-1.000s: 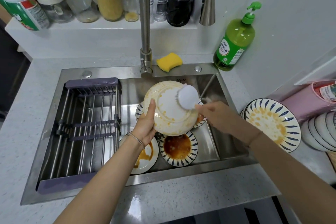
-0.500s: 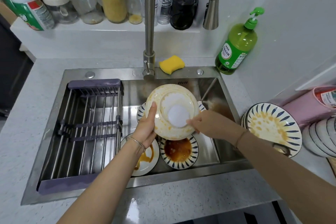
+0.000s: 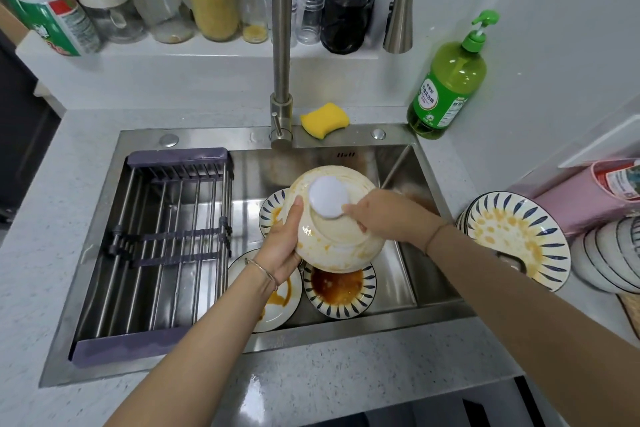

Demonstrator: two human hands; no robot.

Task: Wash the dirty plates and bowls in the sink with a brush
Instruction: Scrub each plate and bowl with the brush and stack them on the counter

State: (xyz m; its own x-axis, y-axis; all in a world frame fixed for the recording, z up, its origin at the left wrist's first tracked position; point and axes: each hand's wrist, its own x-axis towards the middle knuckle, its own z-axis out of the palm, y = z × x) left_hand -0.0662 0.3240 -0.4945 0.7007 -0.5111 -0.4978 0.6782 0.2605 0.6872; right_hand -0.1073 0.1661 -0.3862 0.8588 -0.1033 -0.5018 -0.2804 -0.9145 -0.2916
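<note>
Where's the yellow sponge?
Head view: the yellow sponge lies on the back rim of the sink, right of the faucet, left of the green soap bottle.

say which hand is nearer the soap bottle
Right. The right hand, holding the brush, is below-left of the soap bottle; the left hand is further left, gripping the dish.

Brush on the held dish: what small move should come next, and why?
Probably sweep the brush down toward the near rim of the dish. The right hand holds it on the upper part, while orange smears show along the lower edge, and the left hand grips the left rim.
</note>
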